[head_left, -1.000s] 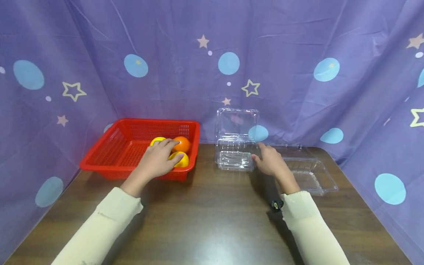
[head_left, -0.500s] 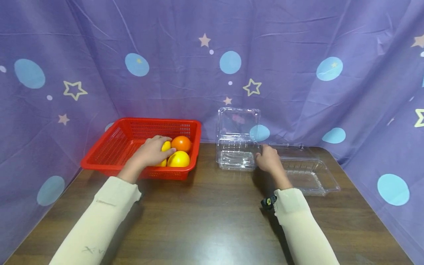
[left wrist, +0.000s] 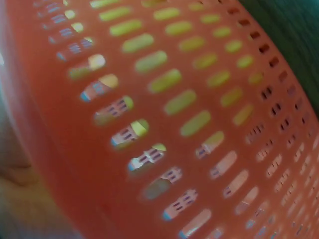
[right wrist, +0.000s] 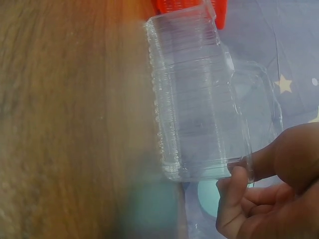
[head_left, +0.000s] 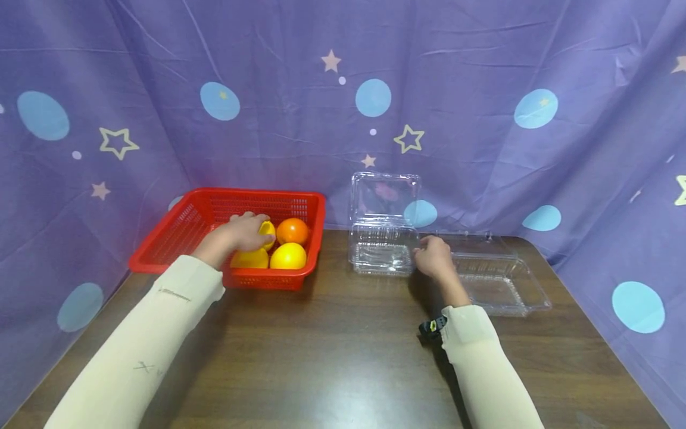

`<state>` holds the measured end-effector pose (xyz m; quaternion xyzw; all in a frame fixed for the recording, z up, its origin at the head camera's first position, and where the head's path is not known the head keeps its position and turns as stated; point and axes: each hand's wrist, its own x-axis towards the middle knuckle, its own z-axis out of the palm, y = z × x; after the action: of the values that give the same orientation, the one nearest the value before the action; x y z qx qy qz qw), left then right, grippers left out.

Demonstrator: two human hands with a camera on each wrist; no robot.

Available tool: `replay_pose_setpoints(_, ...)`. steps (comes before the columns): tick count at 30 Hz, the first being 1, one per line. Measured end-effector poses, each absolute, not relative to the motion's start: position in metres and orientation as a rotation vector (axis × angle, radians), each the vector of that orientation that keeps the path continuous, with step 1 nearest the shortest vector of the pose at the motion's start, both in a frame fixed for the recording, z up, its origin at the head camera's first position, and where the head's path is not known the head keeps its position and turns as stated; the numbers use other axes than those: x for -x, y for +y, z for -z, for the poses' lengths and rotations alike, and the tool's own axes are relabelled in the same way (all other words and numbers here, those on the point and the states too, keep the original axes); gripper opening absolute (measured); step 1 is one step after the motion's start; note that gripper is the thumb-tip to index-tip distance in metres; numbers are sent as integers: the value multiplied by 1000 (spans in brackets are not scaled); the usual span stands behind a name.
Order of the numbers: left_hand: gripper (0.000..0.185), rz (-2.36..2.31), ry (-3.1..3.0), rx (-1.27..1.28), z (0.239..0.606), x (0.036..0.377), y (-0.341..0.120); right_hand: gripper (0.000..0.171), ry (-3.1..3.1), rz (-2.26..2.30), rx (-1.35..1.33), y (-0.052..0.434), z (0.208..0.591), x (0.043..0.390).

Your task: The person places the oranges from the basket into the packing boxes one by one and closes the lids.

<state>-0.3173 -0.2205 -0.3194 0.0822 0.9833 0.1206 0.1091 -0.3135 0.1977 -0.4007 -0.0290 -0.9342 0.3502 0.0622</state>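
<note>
Head view: your left hand (head_left: 243, 232) grips a lemon (head_left: 266, 231) in the basket (head_left: 177, 229); your right hand (head_left: 434, 257) pinches the open clear box (head_left: 382, 253). Next, lift the lemon clear of the rim.

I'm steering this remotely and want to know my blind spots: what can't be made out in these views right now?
- Left hand on the yellow fruit, head view: palm side and most of that fruit hidden by the hand itself.
- Left wrist view: only the blurred wall of the red basket; no fruit.
- Right hand, right wrist view: cut off by the edge.
- Second clear container: partly behind the right arm.
</note>
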Motion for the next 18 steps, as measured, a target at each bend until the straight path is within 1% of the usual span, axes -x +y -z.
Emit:
replay_pose_setpoints(8, 74, -343, 2841, -175, 325, 333, -224, 26, -2632, -1587, 245, 197, 405, 315)
replay_pose_setpoints(15, 73, -288, 2825, -200, 327, 340, -219, 24, -2516, -1885, 285, 198, 405, 317)
replay_pose_setpoints(18, 75, -298, 2796, -164, 327, 343, -216, 24, -2484, -1976, 300, 198, 404, 317)
